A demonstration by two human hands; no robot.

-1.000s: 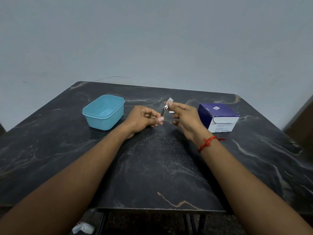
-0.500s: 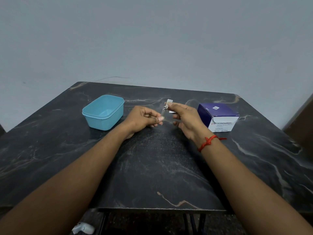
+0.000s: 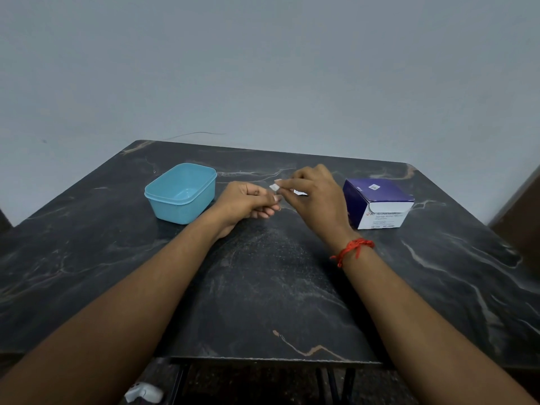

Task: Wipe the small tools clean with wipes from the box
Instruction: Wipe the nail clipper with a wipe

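White wipe [image 3: 274, 187], pinched by my right hand [image 3: 314, 197], meets the small tool [image 3: 276, 199] pinched in my curled left hand [image 3: 248, 201], raised near the table's [image 3: 263, 287] far edge, I reckon, for free rubbing.

Dim, flat, bluish light all round, no hard glare. The dark marble-patterned table top [image 3: 263, 302] shows a dusty sheen mid-surface; soft shadows lie beside the forearms [image 3: 140, 305]. Wide-angle bend bows its far edge. The small white wipe [image 3: 274, 187] in the right hand [image 3: 314, 197] looks smeared, the thin metal tool [image 3: 276, 198] in the left hand [image 3: 247, 201] barely a glint.
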